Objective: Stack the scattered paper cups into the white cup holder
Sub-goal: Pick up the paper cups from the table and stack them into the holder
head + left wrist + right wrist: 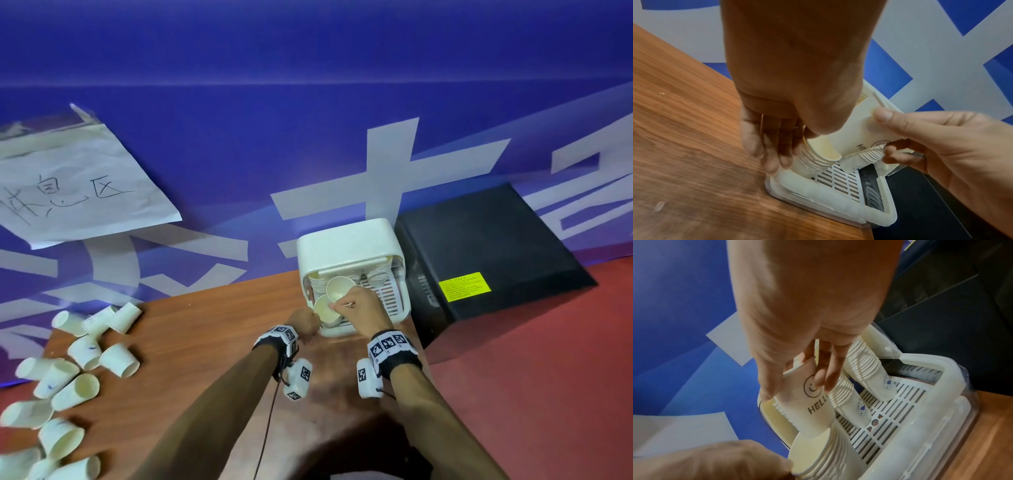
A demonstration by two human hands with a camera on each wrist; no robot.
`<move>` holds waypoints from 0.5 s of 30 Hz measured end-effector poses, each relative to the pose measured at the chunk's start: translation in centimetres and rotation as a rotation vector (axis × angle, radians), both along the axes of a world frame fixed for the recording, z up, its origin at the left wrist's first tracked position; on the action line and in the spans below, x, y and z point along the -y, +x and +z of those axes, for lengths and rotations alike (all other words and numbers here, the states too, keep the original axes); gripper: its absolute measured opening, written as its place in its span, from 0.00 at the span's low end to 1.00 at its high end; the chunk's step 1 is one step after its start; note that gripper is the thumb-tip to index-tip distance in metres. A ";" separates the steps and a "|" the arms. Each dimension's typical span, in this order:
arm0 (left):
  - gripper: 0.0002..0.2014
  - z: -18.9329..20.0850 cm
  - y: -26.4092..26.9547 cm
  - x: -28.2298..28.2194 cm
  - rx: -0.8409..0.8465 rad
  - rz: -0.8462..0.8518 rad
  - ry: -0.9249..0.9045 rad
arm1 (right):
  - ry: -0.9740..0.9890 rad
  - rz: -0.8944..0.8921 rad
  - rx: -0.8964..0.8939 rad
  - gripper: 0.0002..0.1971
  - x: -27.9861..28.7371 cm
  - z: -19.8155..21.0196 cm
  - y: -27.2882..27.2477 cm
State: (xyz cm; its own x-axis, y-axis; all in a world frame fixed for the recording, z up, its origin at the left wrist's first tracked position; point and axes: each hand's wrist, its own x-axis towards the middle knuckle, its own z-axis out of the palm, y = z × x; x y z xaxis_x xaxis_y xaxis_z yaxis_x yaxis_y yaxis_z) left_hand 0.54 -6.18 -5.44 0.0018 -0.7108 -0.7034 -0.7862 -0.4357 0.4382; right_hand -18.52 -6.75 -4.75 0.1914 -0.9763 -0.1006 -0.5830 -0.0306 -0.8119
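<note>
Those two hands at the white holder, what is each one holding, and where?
The right hand pinches a smiley "HELLO" cup near its rim; the left hand grips the nested cup stack just below its top rim.

Both forearms reach toward twelve o'clock, the left hand [306,323] curled in a grip and the right hand [363,306], at its two o'clock, pinching with thumb and fingers.

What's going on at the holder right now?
The right hand holds a single cup, printed with a smiley and "HELLO", and lowers its base into the mouth of a stack that the left hand steadies at the front of the white holder. More stacks already lie inside on the slatted tray. Many loose cups remain scattered at the table's left.
</note>
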 end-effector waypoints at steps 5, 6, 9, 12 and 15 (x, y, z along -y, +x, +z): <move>0.21 -0.9 0.6 -0.1 -0.012 -0.028 -0.031 | 0.008 0.107 -0.025 0.09 0.2 0.6 1.2; 0.21 -1.0 0.6 -0.2 -0.008 -0.034 -0.045 | 0.006 0.116 -0.033 0.09 0.2 0.6 1.3; 0.21 -0.8 0.3 -0.4 -0.017 -0.035 -0.079 | -0.019 0.156 -0.084 0.11 0.2 0.7 1.6; 0.16 -0.7 0.3 -0.4 -0.034 -0.039 -0.073 | -0.024 0.262 -0.154 0.15 0.0 0.7 1.6; 0.17 -0.6 0.9 -0.5 -0.034 -0.040 -0.044 | 0.023 0.316 -0.177 0.16 -0.6 -0.3 1.5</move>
